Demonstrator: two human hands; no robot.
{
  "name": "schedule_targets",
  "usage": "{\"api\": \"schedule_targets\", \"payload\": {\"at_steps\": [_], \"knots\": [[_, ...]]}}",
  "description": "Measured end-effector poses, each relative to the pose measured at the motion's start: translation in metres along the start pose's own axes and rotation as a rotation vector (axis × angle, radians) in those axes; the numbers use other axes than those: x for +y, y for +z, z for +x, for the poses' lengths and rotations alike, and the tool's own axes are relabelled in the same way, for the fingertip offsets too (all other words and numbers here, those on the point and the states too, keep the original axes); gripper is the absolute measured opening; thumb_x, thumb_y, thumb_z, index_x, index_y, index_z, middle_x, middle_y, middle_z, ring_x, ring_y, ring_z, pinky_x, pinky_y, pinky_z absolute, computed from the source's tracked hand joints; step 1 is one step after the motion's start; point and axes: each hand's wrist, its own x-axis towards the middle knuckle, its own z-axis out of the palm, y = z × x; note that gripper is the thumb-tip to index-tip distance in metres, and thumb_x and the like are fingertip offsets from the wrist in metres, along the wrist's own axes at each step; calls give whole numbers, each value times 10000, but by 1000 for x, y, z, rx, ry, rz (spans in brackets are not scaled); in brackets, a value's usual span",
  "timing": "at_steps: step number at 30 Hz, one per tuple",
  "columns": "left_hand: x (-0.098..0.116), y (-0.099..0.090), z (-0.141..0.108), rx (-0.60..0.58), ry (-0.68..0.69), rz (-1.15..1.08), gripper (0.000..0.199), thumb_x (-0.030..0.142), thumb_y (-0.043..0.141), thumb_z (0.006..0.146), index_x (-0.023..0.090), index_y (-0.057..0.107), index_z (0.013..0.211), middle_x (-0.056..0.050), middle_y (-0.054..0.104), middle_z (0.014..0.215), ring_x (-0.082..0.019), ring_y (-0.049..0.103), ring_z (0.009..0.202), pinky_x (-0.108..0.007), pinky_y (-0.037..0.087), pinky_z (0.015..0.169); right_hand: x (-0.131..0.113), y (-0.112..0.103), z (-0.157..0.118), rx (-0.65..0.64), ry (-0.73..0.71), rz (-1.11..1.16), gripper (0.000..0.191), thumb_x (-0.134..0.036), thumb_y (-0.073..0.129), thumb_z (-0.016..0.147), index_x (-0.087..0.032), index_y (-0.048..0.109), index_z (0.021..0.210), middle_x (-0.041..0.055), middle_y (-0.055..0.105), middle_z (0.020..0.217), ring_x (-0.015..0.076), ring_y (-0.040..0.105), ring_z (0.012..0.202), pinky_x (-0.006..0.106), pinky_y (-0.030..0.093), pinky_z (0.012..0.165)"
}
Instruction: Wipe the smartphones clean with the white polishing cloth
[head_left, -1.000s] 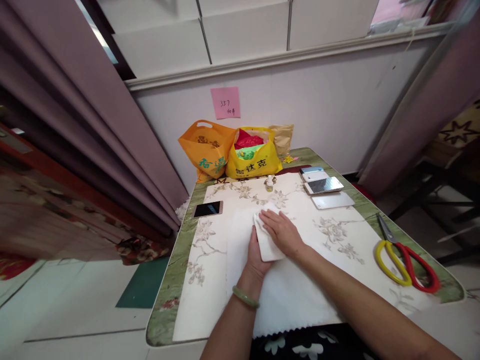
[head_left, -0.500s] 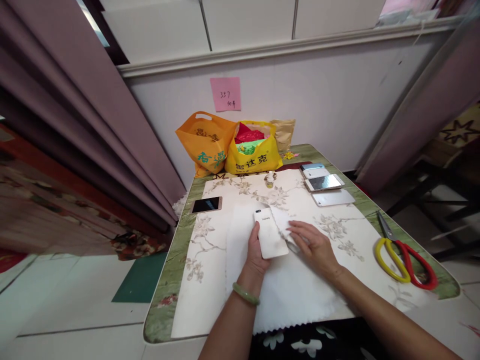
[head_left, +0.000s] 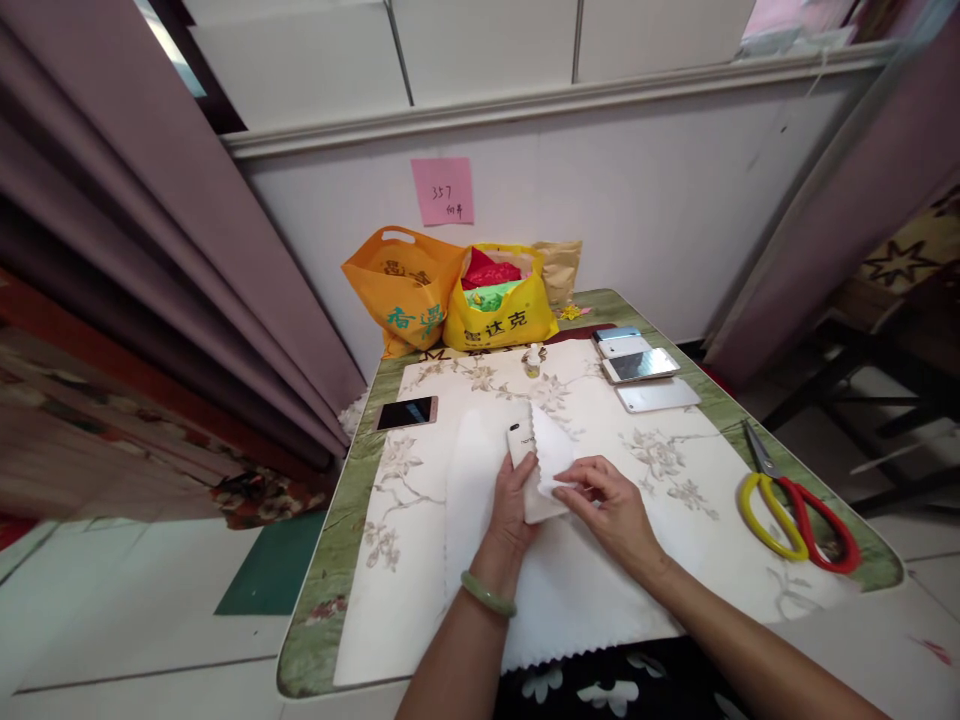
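In the head view, the white phone (head_left: 517,436) is up in front of the person, above the middle of the table (head_left: 313,620), between the two hands. The left hand (head_left: 513,505) grips it from its left side, fingers going underneath and thumb lying over the back; a green bangle (head_left: 487,595) circles that wrist. The phone's back faces up and it slants slightly, its camera end pointing away from the person.

The right hand (head_left: 611,505) is to the right of the phone, thumb and fingertips pinched together on a white cloth (head_left: 551,445) with a scalloped edge. The cloth lies across the phone's right part, its edge running along the back close to the left thumb. More white fabric (head_left: 570,610) spreads beneath the hands; whether it is the same piece cannot be told.

The cloth and left thumb hide much of the phone's back, and only the first letters of its printed name show. The left fingers under it are out of sight, as is its screen side. Farther off, a small bottle (head_left: 533,360) is too small to read, and the overlapping phones (head_left: 641,366) partly cover one another. Both forearms are cut off by the bottom of the view.
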Motion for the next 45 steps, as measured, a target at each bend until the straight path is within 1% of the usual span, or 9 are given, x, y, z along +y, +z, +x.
{"api": "schedule_targets", "payload": {"at_steps": [6, 13, 16, 19, 25, 31, 39, 42, 45], "knots": [[-2, 0, -1, 58, -20, 104, 542, 333, 763, 684, 151, 595, 1165, -80, 724, 916, -207, 679, 757, -325, 517, 740, 6, 8, 28, 151, 165, -43, 330, -506, 692, 743, -198, 651, 855, 24, 631, 770, 133, 539, 576, 281, 483, 594], [-2, 3, -4, 44, -2, 191, 587, 327, 779, 662, 180, 581, 1195, -63, 720, 936, -171, 655, 708, -281, 513, 652, 24, 14, 79, 263, 324, 191, 518, -633, 711, 617, -168, 640, 832, 42, 656, 727, 161, 564, 616, 273, 464, 568], [-4, 4, -4, 73, 15, 205, 570, 337, 771, 672, 182, 582, 1187, -56, 720, 906, -173, 655, 696, -287, 514, 651, 28, 14, 69, 200, 392, 260, 502, -630, 719, 611, -168, 636, 790, 14, 624, 650, 141, 525, 564, 254, 422, 521], [-7, 3, -2, 139, 51, 139, 583, 341, 762, 684, 195, 564, 1212, -52, 720, 900, -180, 667, 711, -303, 519, 682, 28, 10, 40, 69, 450, 278, 443, -588, 723, 643, -169, 627, 753, -18, 571, 585, 117, 474, 519, 237, 370, 490], [-9, 4, 2, 216, 124, 61, 531, 358, 738, 715, 216, 572, 1199, -65, 709, 1013, -192, 677, 797, -335, 531, 751, 27, -8, -4, -109, 445, 128, 337, -497, 717, 685, -179, 639, 763, -32, 573, 590, 106, 482, 513, 232, 381, 512], [-9, 3, 2, 178, 90, 68, 577, 356, 763, 680, 181, 574, 1197, -86, 719, 962, -216, 685, 800, -351, 531, 763, 33, -3, 27, -106, 482, 58, 331, -453, 772, 583, -182, 612, 684, -38, 573, 545, 100, 478, 473, 225, 373, 475], [-6, 2, -4, 89, 24, 142, 512, 348, 771, 670, 155, 622, 1120, -62, 725, 868, -165, 658, 671, -296, 521, 673, 25, 13, 86, 140, 392, 161, 418, -518, 758, 573, -153, 653, 747, 9, 641, 631, 132, 537, 542, 248, 424, 515], [-5, 2, -5, 85, 3, 139, 518, 339, 779, 659, 160, 624, 1120, -50, 722, 845, -161, 650, 658, -284, 514, 645, 25, 19, 85, 197, 375, 198, 452, -563, 725, 615, -147, 651, 779, 33, 660, 669, 150, 560, 575, 260, 442, 537], [-5, 1, -5, 82, -12, 122, 545, 338, 781, 653, 152, 617, 1139, -65, 722, 861, -181, 661, 687, -300, 520, 657, 29, 22, 64, 178, 369, 229, 469, -582, 693, 661, -147, 647, 828, 50, 676, 710, 169, 581, 614, 272, 458, 561]]}}
